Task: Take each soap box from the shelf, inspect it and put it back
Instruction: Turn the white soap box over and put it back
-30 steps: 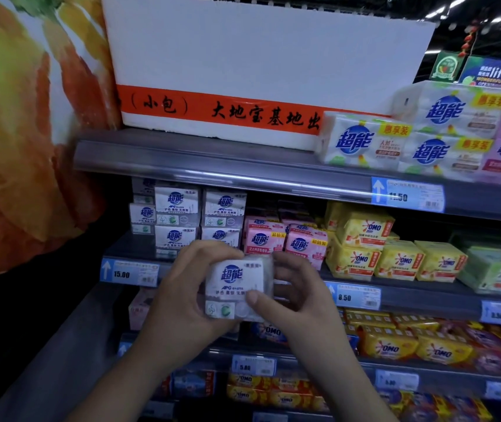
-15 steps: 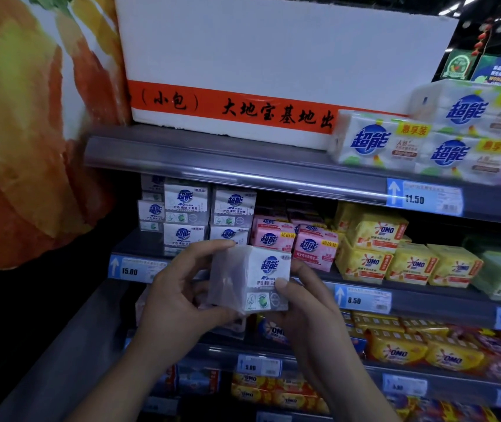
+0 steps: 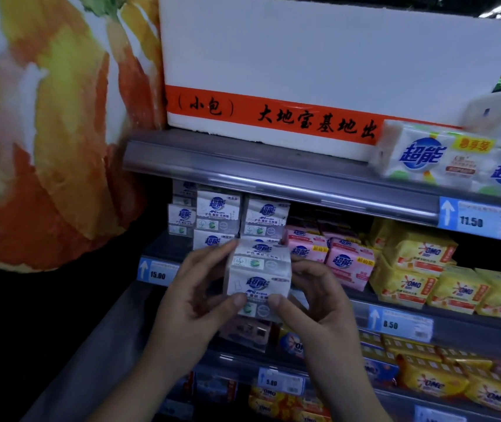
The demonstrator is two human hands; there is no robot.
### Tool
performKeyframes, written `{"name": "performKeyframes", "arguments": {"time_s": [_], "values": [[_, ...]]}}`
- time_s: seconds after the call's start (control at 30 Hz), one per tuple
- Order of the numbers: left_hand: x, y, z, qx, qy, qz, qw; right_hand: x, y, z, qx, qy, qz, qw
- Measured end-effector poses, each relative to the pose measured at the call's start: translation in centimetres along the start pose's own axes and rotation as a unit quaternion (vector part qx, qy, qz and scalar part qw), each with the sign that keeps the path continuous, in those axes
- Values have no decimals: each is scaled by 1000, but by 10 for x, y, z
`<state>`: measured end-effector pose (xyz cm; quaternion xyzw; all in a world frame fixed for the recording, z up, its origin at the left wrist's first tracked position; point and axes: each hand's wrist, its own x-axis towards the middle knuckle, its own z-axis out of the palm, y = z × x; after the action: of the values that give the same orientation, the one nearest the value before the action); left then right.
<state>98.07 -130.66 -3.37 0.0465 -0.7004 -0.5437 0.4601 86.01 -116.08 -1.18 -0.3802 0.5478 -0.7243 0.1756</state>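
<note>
The soap box [image 3: 258, 278], white with a blue logo, is held up between both hands in front of the middle shelf [image 3: 395, 303], off the shelf and just before the stack it matches. It appears to be a double pack, one printed face above the other, wrapped in clear film. The left hand [image 3: 194, 303] cups its left side, the thumb pressed on the lower front edge and the fingers [image 3: 212, 254] curled round the upper left corner. The right hand [image 3: 319, 303] mirrors it, thumb on the lower front right beside the other thumb, fingers bent behind the right side, so both hands pinch the box. Behind it, at the shelf's left end, more white boxes [image 3: 218, 211] stand stacked two high. To their right sit pink packs [image 3: 346, 263], then yellow packs [image 3: 419, 269] running toward the right edge. Blue price tags [image 3: 158, 272] line the shelf rail, reading 15.00, 8.50. The shelf above carries a large white carton [image 3: 319, 65] with an orange band of black characters, and beside it white wrapped soap bundles [image 3: 431, 156], blurred at the right. Its rail bears a tag of 11.50. Below the hands a lower shelf holds more yellow packs, dim and hard to read. On the left is a wall panel [image 3: 45, 132] painted in orange and yellow.
</note>
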Motion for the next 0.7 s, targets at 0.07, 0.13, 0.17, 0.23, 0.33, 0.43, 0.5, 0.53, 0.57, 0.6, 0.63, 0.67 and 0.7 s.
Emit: {"name": "performKeyframes", "arguments": {"time_s": [0.07,0.13,0.17,0.23,0.33,0.43,0.5,0.53,0.57,0.6,0.63,0.67,0.7], "values": [[-3,-4,-5,-39,94,-28,994,6,2,18,-44,-12,5,999],[-3,-9,-18,-13,204,-34,978,16,7,42,-88,-34,1,996],[-2,-11,-25,15,244,-31,969,21,8,53,-104,-43,-4,994],[2,-16,-43,53,308,-25,950,32,13,78,-124,-64,-17,990],[14,-25,-63,101,366,-27,925,52,19,112,-144,-72,-28,987],[28,-34,-67,137,387,-24,912,68,27,129,-163,-44,-34,985],[37,-42,-67,142,382,-23,913,75,32,132,-169,-31,-24,985],[40,-46,-68,145,374,-28,916,77,35,132,-168,-32,-12,985],[43,-51,-68,143,365,-33,919,78,38,132,-164,-39,5,986],[45,-56,-69,139,356,-39,923,77,40,132,-162,-47,25,985],[46,-61,-69,136,348,-44,926,75,43,132,-165,-54,40,984],[46,-63,-69,138,342,-46,928,73,45,131,-168,-61,49,983],[46,-65,-68,145,336,-46,929,70,47,131,-174,-65,52,981]]}}
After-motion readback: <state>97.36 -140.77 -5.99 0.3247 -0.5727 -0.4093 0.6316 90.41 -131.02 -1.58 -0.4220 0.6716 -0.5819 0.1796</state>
